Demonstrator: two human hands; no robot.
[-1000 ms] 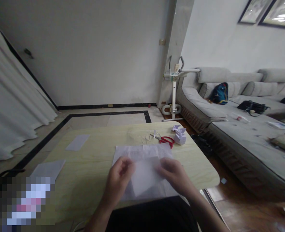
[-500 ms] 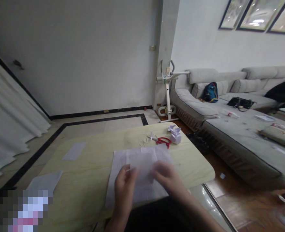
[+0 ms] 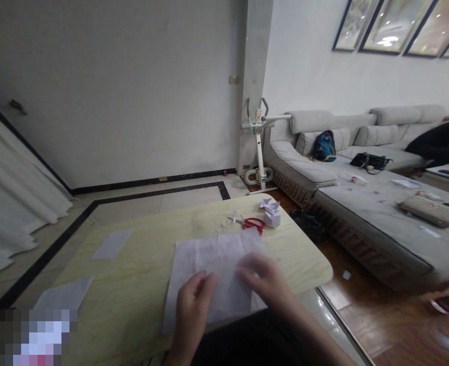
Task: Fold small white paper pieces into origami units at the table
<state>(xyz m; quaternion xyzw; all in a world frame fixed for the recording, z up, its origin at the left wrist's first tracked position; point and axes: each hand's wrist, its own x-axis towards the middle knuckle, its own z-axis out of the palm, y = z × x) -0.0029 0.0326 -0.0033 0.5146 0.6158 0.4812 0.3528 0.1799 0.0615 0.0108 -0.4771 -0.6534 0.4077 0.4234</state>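
Note:
A white sheet of paper point(image 3: 226, 300) is between my two hands, over a larger creased white sheet point(image 3: 197, 251) lying on the table. My left hand point(image 3: 194, 300) pinches the smaller sheet at its left side, thumb against the fingers. On the right side, my right hand point(image 3: 260, 277) is curled at the paper; its fingers are blurred by motion. Beyond the sheets lie red-handled scissors point(image 3: 253, 223), with thin paper scraps point(image 3: 228, 223) by the blades. Folded white paper pieces point(image 3: 272, 216) stand beside the scissors.
On the left of the pale wooden table point(image 3: 133, 290) lie a small paper point(image 3: 112, 244) and another sheet point(image 3: 66, 295). A grey sofa point(image 3: 373, 229) runs along the right, with bags on it. A person's arm and dark clothing point(image 3: 438, 142) show at far right.
The view has shifted slightly, so the room appears a little further left. Both hands stay over the paper; the smaller sheet between them sits lower, nearer to me.

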